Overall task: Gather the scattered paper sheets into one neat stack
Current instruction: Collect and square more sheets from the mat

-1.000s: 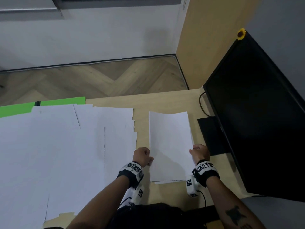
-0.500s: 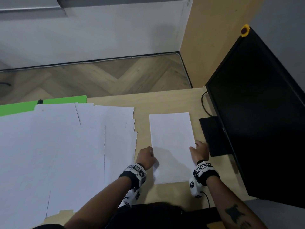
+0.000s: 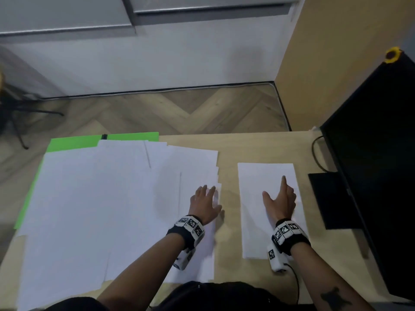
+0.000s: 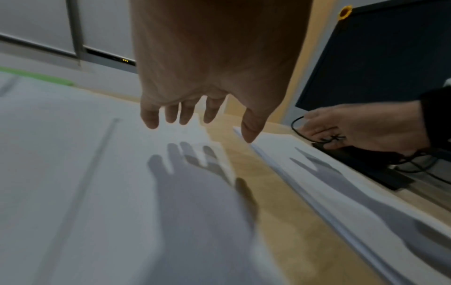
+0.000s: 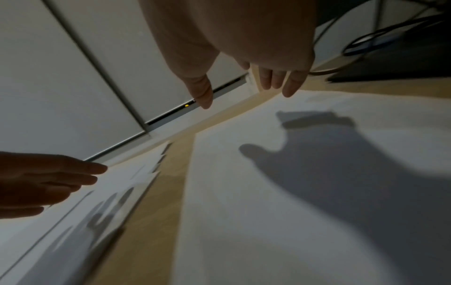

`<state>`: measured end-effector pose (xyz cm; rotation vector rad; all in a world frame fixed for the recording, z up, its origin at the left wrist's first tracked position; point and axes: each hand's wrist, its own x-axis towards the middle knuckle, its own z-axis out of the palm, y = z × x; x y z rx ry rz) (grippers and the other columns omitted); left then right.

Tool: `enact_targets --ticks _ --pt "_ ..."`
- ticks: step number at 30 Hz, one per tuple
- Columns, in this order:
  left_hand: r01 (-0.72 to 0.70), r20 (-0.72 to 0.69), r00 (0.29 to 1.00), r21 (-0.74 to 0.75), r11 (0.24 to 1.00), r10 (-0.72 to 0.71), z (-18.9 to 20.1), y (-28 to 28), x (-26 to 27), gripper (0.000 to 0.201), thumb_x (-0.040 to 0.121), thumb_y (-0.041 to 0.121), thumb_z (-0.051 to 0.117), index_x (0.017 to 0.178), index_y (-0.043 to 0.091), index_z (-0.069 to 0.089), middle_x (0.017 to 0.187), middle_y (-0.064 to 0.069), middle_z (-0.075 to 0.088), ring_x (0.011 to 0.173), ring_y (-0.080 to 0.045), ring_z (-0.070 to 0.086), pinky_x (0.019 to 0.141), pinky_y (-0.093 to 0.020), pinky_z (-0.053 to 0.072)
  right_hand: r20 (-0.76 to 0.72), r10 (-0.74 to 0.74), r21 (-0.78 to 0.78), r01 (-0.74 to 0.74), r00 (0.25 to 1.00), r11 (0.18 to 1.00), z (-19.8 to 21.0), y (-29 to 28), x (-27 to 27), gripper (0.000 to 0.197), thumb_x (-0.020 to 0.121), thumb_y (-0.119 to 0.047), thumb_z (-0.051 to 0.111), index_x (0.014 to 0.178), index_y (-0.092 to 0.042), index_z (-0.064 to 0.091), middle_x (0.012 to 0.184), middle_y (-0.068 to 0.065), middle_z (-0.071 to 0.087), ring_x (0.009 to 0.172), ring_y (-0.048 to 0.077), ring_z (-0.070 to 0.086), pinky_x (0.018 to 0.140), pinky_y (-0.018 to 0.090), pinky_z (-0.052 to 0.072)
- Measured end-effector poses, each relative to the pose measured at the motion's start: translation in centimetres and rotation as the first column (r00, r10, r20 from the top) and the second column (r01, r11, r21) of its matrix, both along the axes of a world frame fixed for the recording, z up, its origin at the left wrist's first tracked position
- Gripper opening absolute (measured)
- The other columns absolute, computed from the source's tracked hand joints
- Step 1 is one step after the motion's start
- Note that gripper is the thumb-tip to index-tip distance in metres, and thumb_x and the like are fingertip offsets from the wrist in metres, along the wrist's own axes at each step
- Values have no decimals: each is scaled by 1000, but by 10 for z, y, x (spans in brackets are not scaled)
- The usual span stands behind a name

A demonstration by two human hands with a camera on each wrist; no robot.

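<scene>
The person's left hand (image 3: 205, 204) hangs with fingers spread and holding nothing above the right edge of the scattered sheets (image 3: 107, 209), which overlap loosely across the left part of the desk (image 3: 229, 151) over a green mat (image 3: 74, 143). The right hand (image 3: 280, 202), also empty, fingers straight and forefinger stretched forward, floats above the neat stack (image 3: 267, 176), which lies apart from the loose sheets, just beside the monitor's (image 3: 377, 153) black base (image 3: 327, 198).
</scene>
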<state>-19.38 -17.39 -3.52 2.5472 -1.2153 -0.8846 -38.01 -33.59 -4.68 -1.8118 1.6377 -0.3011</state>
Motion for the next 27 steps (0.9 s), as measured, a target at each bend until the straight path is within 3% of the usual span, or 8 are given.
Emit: enact_targets --ticks 6,11,14,18,22,24,27 --pt "-162 44 987 147 976 157 -2 68 83 85 91 55 53 156 20 10 164 -11 0 151 -32 -2 120 -53 13 -45 305 100 -300 951 949 5 42 88 74 90 -47 57 155 -32 25 164 0 20 152 18 8 121 47 11" --pt "-344 51 938 258 903 343 -10 141 141 101 88 61 56 157 17 -4 163 -17 -11 149 -39 -9 118 -58 10 -133 512 256 -470 849 845 3 99 151 85 91 -61 50 158 -34 5 167 -1 -3 153 16 -7 121 47 6" --pt "-467 25 876 285 837 481 -21 178 162 112 84 63 60 155 13 -12 161 -19 -17 148 -40 -13 118 -58 9 -152 592 313 -529 792 789 1 133 180 87 93 -61 47 158 -30 -2 166 3 -7 153 19 -9 121 49 5" --pt "-460 35 884 241 855 466 -34 204 168 114 85 62 60 153 6 -13 161 -18 -20 148 -39 -14 118 -56 11 -168 636 354 -556 753 752 -2 175 206 91 93 -59 49 158 -25 -5 166 5 -11 153 21 -11 122 49 4" --pt "-408 69 912 225 885 404 -39 209 167 109 87 64 53 154 4 -8 162 -17 -11 149 -37 -5 116 -53 19 -161 674 396 -579 721 713 -1 207 226 95 91 -56 54 158 -27 -5 165 9 -13 153 23 -11 122 49 6" --pt "-387 95 922 207 898 375 -38 209 169 106 85 63 56 153 4 0 159 -16 5 145 -36 10 110 -51 30 -146 667 392 -576 730 717 0 220 233 94 90 -54 56 158 -28 -4 165 11 -15 153 24 -12 122 47 8" --pt "-367 78 930 137 920 359 -38 210 175 94 81 51 66 148 7 15 141 -12 27 129 -34 28 96 -47 42 -89 614 394 -539 784 745 3 234 241 88 93 -46 57 159 -27 2 165 9 -13 153 25 -8 121 46 11"
